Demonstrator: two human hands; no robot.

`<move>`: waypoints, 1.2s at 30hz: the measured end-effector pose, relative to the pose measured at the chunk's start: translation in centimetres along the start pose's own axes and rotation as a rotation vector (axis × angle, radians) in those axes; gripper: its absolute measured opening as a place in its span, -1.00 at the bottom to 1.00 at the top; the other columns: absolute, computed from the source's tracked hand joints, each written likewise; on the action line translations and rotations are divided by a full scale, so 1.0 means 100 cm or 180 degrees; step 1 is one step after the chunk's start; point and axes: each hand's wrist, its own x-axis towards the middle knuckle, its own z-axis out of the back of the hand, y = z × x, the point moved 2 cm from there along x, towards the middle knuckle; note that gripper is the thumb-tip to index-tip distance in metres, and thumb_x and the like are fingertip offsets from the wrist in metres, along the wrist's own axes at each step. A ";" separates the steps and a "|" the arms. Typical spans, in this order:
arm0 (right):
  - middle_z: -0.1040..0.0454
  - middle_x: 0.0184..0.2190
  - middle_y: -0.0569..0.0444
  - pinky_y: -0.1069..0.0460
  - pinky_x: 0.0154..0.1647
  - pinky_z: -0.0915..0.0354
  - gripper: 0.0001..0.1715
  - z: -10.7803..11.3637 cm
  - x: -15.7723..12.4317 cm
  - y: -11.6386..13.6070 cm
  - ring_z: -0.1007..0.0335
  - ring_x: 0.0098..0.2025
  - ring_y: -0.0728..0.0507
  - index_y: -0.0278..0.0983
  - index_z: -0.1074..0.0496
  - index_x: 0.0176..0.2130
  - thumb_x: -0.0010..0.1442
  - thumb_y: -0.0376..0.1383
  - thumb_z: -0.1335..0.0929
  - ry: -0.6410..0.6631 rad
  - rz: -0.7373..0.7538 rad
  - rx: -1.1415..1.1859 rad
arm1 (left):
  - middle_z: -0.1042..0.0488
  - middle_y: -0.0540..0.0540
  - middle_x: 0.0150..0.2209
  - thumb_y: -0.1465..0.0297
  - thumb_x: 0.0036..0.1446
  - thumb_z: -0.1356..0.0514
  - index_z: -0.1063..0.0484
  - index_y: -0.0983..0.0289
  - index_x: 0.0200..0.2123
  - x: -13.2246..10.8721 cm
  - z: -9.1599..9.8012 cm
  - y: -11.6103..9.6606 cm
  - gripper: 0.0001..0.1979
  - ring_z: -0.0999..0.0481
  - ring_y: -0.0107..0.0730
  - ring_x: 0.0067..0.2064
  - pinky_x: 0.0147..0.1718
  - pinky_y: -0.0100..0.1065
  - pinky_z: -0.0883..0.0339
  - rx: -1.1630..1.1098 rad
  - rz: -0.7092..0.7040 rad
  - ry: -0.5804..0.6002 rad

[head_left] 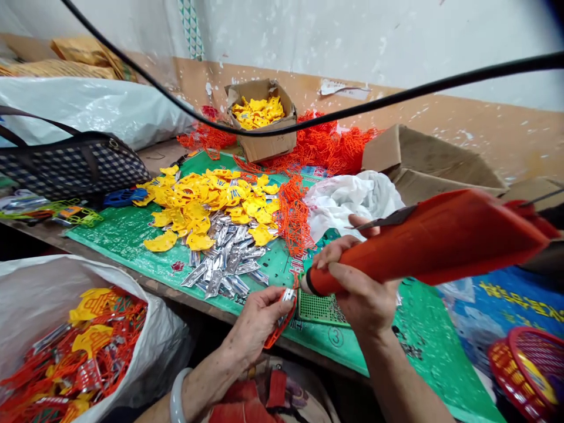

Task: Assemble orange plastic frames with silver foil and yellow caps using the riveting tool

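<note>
My left hand [261, 320] pinches a small silver plate [288, 295] together with an orange-red plastic part [277, 336] near the table's front edge. In my right hand [363, 294] is a bulky red electric screwdriver [423, 241], its fingers wrapped round the narrow front. Its dark-collared tip points left, close to the silver plate; whether they touch I cannot tell. Beneath the tip lies a green perforated tray [324, 310] with small dark bits on it. Beyond my left hand, silver plates [233, 258] lie heaped against a pile of yellow plastic pieces [207, 200].
An open white sack [170, 329] of orange, yellow and silver parts stands at lower left. Behind the piles are a carton [268, 144] of yellow pieces, orange-red frames [295, 217] and a white plastic bag [356, 197]. A black cable [352, 106] crosses overhead. A red basket [520, 376] sits at right.
</note>
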 end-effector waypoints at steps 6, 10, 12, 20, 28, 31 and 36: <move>-0.45 -0.56 0.20 -0.03 -0.44 -0.34 -0.71 0.044 0.025 -0.015 -0.36 -0.55 -0.05 -0.27 -0.44 -0.34 -0.16 -0.37 -0.48 -0.0715 0.0363 -0.0541 | -0.32 -0.09 -0.54 0.19 0.06 -0.32 -0.58 0.28 -0.25 0.006 0.012 0.004 -0.71 -0.02 -0.70 -0.64 -0.71 -0.58 0.15 0.0304 0.0074 0.0004; -0.44 -0.56 0.18 -0.03 -0.47 -0.35 -0.81 0.065 0.029 -0.034 -0.35 -0.55 -0.05 -0.28 -0.42 -0.50 -0.17 -0.31 -0.49 -0.0878 0.0252 -0.0881 | -0.31 -0.08 -0.53 0.21 0.09 -0.30 -0.54 0.30 -0.30 0.011 0.016 0.009 -0.75 -0.14 -0.68 -0.62 -0.70 -0.62 0.01 0.0353 0.0072 0.0129; -0.44 -0.58 0.17 -0.03 -0.48 -0.35 -0.82 0.067 0.028 -0.039 -0.35 -0.57 -0.05 -0.28 -0.42 -0.52 -0.16 -0.29 -0.49 -0.0842 0.0203 -0.0883 | -0.36 -0.05 -0.48 0.23 0.05 -0.33 -0.54 0.30 -0.31 0.011 0.015 0.006 -0.75 -0.23 -0.65 -0.58 -0.66 -0.62 -0.14 0.0265 0.0091 0.0133; -0.45 -0.57 0.16 -0.04 -0.46 -0.36 -0.86 0.064 0.026 -0.048 -0.36 -0.55 -0.06 -0.28 -0.46 -0.51 -0.17 -0.31 -0.48 -0.0839 0.0142 -0.0812 | -0.46 0.04 -0.40 0.20 -0.06 -0.39 -0.58 0.32 -0.32 0.007 0.011 -0.011 -0.69 -0.35 -0.53 -0.49 -0.60 -0.54 -0.35 0.0137 0.0154 0.0029; -0.44 -0.55 0.17 -0.04 -0.43 -0.37 -0.80 0.064 0.026 -0.052 -0.36 -0.54 -0.05 -0.29 -0.45 -0.47 -0.18 -0.30 -0.48 -0.0890 0.0126 -0.0862 | -0.48 0.05 -0.37 0.20 -0.06 -0.36 -0.55 0.32 -0.33 0.012 0.015 -0.012 -0.69 -0.40 -0.45 -0.42 -0.56 -0.50 -0.34 0.0392 0.0103 0.0014; -0.46 -0.55 0.16 -0.03 -0.45 -0.36 -0.80 0.063 0.026 -0.052 -0.36 -0.54 -0.05 -0.29 -0.45 -0.46 -0.17 -0.30 -0.49 -0.0882 0.0129 -0.0868 | -0.44 0.00 -0.46 0.18 -0.03 -0.31 -0.51 0.32 -0.40 0.013 0.017 -0.015 -0.71 -0.35 -0.49 -0.48 -0.58 -0.51 -0.27 0.0790 0.0019 0.0025; -0.45 -0.57 0.15 -0.05 -0.43 -0.34 -0.84 0.060 0.025 -0.050 -0.35 -0.53 -0.06 -0.30 -0.44 -0.53 -0.16 -0.34 -0.49 -0.0808 0.0154 -0.0821 | -0.32 -0.10 -0.59 0.16 -0.01 -0.24 -0.46 0.31 -0.42 0.016 0.020 -0.021 -0.71 -0.21 -0.56 -0.60 -0.66 -0.51 -0.08 0.1567 0.0143 0.0293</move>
